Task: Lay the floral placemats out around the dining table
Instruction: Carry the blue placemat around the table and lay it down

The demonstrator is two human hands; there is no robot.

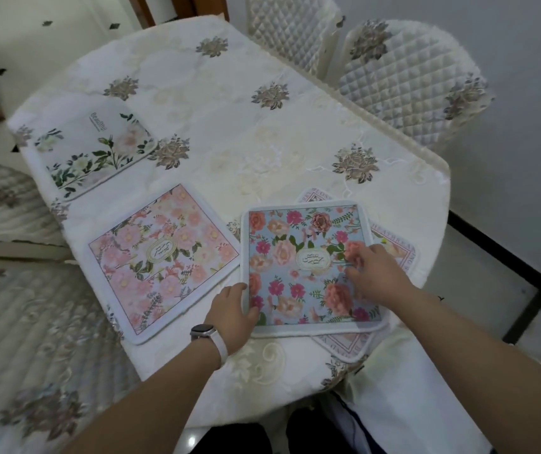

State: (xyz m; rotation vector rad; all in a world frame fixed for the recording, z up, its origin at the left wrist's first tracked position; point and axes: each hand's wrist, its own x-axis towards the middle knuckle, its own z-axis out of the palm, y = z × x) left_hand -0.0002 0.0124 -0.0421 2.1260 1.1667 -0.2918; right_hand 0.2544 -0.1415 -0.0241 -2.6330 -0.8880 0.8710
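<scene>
A blue floral placemat [295, 267] lies at the near right of the dining table [230, 126], on top of a pink-bordered placemat [393, 244] that pokes out at its right and bottom. My left hand [233, 309] grips the blue mat's left edge, thumb on top. My right hand [370, 273] rests on its right side with the fingers spread and bent. A pink floral placemat [161, 257] lies flat to its left. A white placemat with green leaves [95, 152] lies at the far left edge.
The table wears a cream embroidered cloth with grey-brown flowers. Two quilted covered chairs [410, 80] stand at the far right side. Another covered seat [26, 322] is at the left. A dark-framed floor panel [508, 290] lies to the right.
</scene>
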